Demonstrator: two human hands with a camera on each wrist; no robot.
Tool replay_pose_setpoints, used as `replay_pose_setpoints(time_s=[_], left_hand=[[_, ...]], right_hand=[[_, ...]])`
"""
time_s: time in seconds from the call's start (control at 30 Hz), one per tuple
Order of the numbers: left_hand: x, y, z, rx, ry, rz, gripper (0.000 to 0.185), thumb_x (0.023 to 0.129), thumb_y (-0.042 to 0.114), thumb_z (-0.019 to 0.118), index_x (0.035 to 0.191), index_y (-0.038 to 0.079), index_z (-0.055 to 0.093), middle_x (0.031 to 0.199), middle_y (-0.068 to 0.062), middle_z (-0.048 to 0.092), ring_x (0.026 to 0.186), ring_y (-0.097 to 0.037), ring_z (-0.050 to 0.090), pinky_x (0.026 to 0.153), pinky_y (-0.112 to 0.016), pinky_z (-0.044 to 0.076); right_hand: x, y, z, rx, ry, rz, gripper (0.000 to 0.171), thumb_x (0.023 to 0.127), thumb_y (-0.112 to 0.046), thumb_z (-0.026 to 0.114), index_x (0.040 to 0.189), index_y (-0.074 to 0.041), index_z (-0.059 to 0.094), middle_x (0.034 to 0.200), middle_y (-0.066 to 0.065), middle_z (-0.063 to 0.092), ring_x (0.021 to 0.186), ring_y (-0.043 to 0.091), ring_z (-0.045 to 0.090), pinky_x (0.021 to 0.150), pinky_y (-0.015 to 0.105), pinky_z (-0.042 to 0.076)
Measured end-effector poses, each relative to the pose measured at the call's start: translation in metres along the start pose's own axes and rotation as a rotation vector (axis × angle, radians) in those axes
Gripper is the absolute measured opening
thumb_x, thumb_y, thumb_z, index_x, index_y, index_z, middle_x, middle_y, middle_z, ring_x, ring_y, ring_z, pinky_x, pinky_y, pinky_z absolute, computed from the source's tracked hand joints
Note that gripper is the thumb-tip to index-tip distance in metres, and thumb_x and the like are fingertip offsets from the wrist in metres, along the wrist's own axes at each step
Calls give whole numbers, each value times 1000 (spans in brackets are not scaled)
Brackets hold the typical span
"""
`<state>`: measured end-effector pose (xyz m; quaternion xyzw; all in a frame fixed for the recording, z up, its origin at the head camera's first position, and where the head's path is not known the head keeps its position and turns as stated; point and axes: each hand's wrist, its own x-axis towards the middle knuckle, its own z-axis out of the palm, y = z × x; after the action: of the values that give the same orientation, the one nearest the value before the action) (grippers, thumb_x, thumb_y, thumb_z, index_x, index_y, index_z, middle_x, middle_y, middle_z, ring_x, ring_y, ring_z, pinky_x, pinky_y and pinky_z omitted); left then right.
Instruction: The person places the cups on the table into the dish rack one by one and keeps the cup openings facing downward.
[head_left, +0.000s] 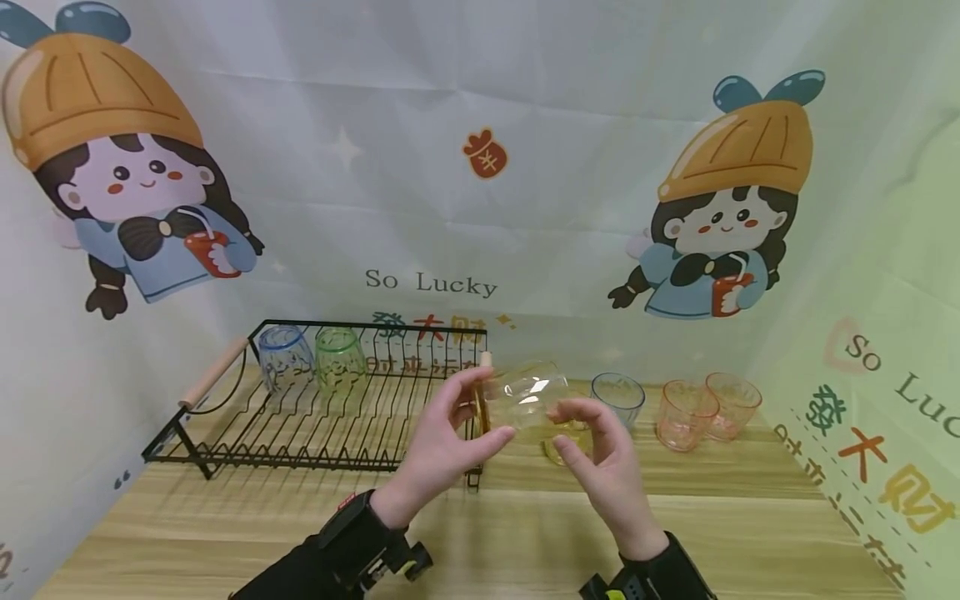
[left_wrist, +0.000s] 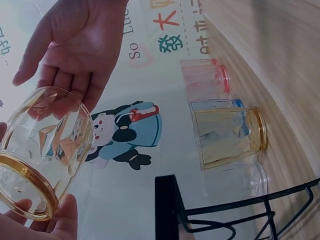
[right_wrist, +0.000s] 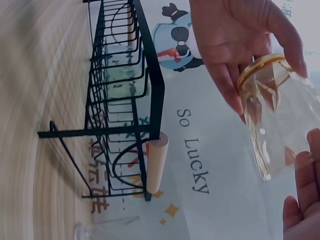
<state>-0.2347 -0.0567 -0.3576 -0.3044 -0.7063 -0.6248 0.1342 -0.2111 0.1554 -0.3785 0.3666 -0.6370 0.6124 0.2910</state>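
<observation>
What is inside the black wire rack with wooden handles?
A blue-tinted glass tumbler and a green-tinted glass tumbler, side by side. In the head view, the left hand hides part of the rack.

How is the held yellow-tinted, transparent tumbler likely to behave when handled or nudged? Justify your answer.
The yellow-tinted, transparent tumbler looks stiff and possibly fragile, given its clear, glass-like walls. Its glossy highlights hint at a slippery surface. Laid on its side, its round rim and base would probably let it roll.
</observation>
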Motion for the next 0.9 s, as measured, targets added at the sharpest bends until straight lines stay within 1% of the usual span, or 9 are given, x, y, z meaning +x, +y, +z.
replay_pose_setpoints(time_s=[0.07, 0.17, 0.27, 0.4, 0.53, 0.7, 0.8, 0.9], left_hand=[[1, 1, -3, 14, -2, 6, 70, 77, 2, 82, 139, 3, 49, 127, -10, 57, 115, -26, 56, 100, -31, 50], [4, 5, -8, 35, -12, 26, 71, 77, 2, 81, 140, 2, 49, 134, -12, 55, 116, -25, 56, 100, -32, 50], [6, 8, -12, 72, -15, 33, 70, 77, 4, 82, 140, 4, 49, 135, -10, 54, 116, -23, 55, 100, -32, 50], [8, 14, -17, 116, -19, 20, 70, 77, 6, 83, 139, 7, 51, 127, -8, 57, 112, -23, 58, 97, -32, 52], [10, 18, -23, 118, -29, 17, 69, 77, 5, 82, 138, 6, 51, 124, -10, 57, 110, -28, 59, 94, -34, 54], [14, 20, -30, 149, -16, 20, 69, 76, 4, 82, 137, 4, 50, 122, -11, 57, 108, -25, 58, 95, -32, 53], [16, 20, -35, 163, -13, 29, 68, 76, 4, 82, 137, 2, 50, 121, -13, 58, 107, -24, 58, 95, -35, 54], [18, 20, -40, 196, -11, 26, 68, 77, 6, 81, 137, 3, 50, 121, -12, 58, 108, -25, 58, 95, -37, 53]], right_hand=[[-1, 0, -3, -18, 2, 9, 36, 84, 21, 56, 120, 17, 50, 114, 1, 64, 110, 13, 56, 102, 25, 41], [-3, 0, -7, -32, 4, 23, 38, 83, 23, 56, 120, 17, 50, 114, 1, 64, 111, 13, 56, 102, 24, 41], [-6, 1, -12, -34, 2, 37, 39, 83, 24, 56, 121, 18, 50, 115, 1, 64, 111, 13, 56, 101, 23, 42], [-9, 1, -18, -31, 1, 66, 40, 84, 24, 55, 123, 17, 49, 116, 0, 63, 113, 12, 57, 99, 22, 44], [-11, 2, -26, -41, 1, 76, 40, 84, 25, 55, 123, 18, 49, 116, 0, 64, 113, 12, 56, 98, 22, 44], [-13, 3, -34, -89, 11, 84, 39, 84, 25, 55, 122, 19, 49, 114, -1, 65, 111, 11, 57, 101, 22, 41], [-14, 3, -39, -119, 16, 100, 38, 84, 24, 56, 122, 19, 50, 113, -1, 65, 110, 11, 56, 100, 22, 41], [-15, 2, -43, -154, 20, 119, 39, 85, 23, 57, 122, 17, 51, 113, -1, 65, 111, 11, 55, 100, 23, 40]])
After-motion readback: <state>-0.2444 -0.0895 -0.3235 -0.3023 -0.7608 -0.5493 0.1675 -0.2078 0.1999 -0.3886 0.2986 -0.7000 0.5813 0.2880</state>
